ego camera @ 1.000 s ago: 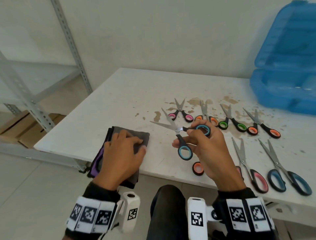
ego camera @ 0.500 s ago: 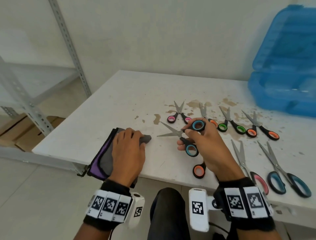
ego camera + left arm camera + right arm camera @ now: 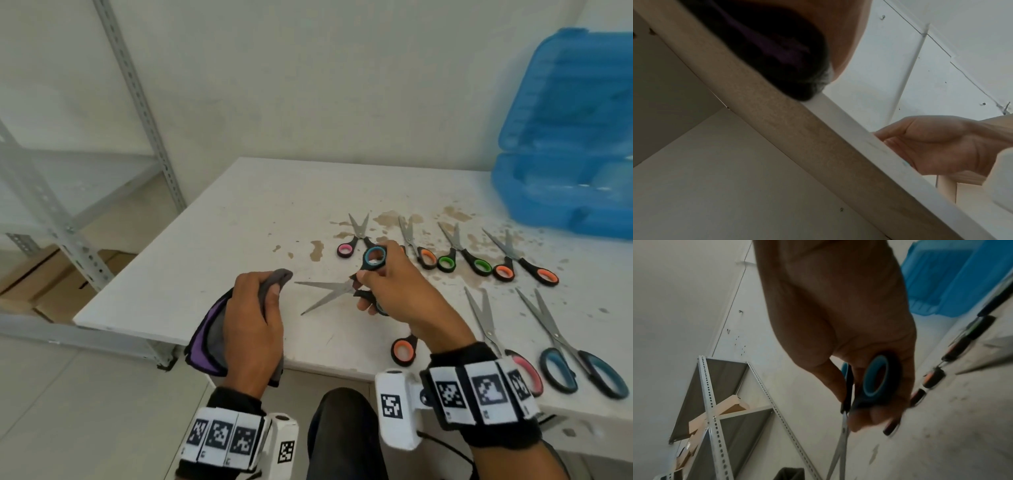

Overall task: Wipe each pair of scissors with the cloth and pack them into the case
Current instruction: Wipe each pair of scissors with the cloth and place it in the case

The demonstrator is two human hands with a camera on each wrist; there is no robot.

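At the near edge of the white table [image 3: 219, 219], I have cloth in one hand and scissors in the other.

My left hand [image 3: 253, 329] has its fingers curled round the grey and purple cloth [image 3: 209, 339], gripping it at the table's edge. My right hand [image 3: 394, 287] pinches the blue-handled scissors [image 3: 375, 258] by their loops, blades spread and pointing left toward the cloth, above the tabletop. The open blue case [image 3: 565, 144] sits at the far right, with other scissors lying in rows before it.
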